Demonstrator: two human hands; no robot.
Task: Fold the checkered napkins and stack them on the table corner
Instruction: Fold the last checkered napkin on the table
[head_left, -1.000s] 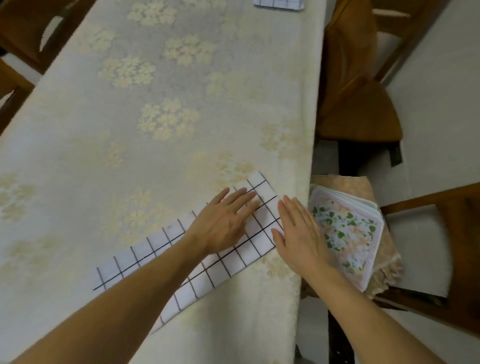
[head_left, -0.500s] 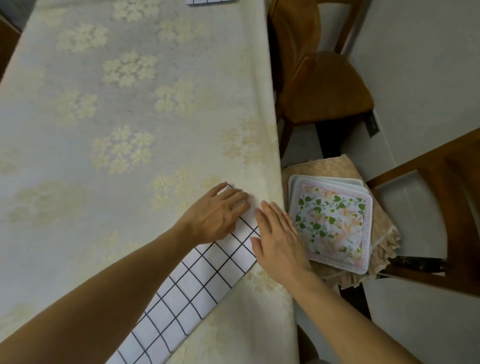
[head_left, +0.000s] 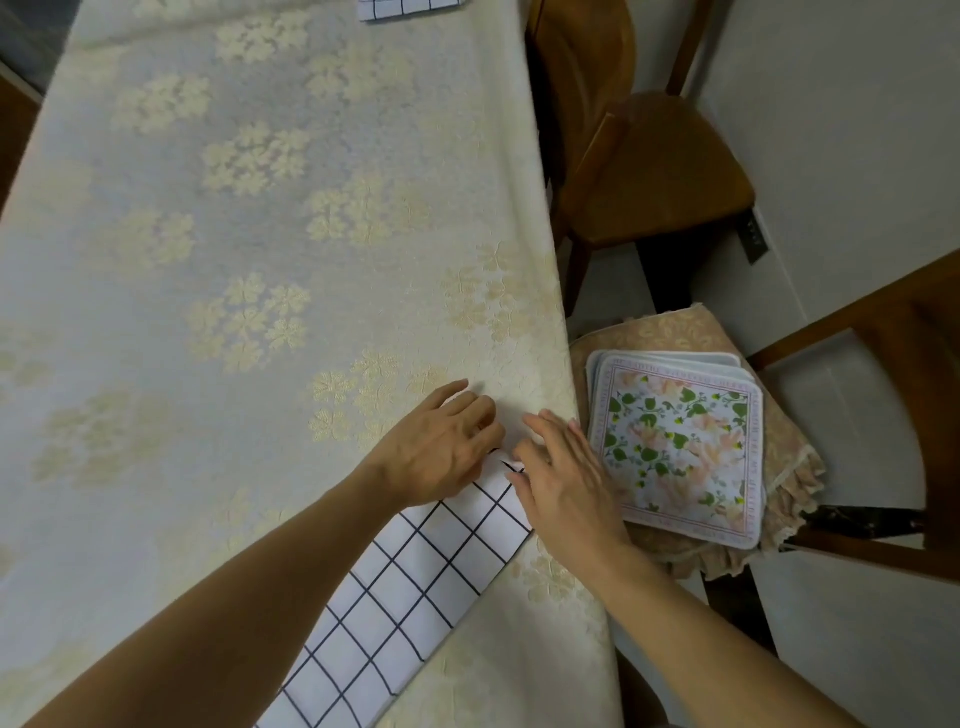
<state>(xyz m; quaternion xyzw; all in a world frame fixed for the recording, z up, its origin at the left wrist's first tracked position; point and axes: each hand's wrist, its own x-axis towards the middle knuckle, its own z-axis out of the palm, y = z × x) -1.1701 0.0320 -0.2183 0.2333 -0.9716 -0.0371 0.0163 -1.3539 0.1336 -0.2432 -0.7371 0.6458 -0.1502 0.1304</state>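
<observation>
Left hand (head_left: 441, 457) and right hand (head_left: 566, 478) press flat, fingers fairly straight, on napkin (head_left: 415, 582) at table's (head_left: 260, 260) right edge; we judge folding midway; one napkin lies at far edge (head_left: 408, 6).

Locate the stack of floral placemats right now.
Head view, right of the table edge: the stack of floral placemats sits on a cushioned chair seat, beside the right hand.

White cloth napkin (head_left: 415, 582) at near centre: thin black grid lines. A second white, black-gridded napkin (head_left: 410, 8) at far edge. Pale cream tablecloth (head_left: 234, 260): yellow-beige flower clusters. Square placemats (head_left: 680, 452) at right: white, with green leaves, peach blossoms, pink border. Peach leaf-patterned cloth (head_left: 670, 332) beneath. Brown wooden chair (head_left: 670, 166) at far right.
</observation>
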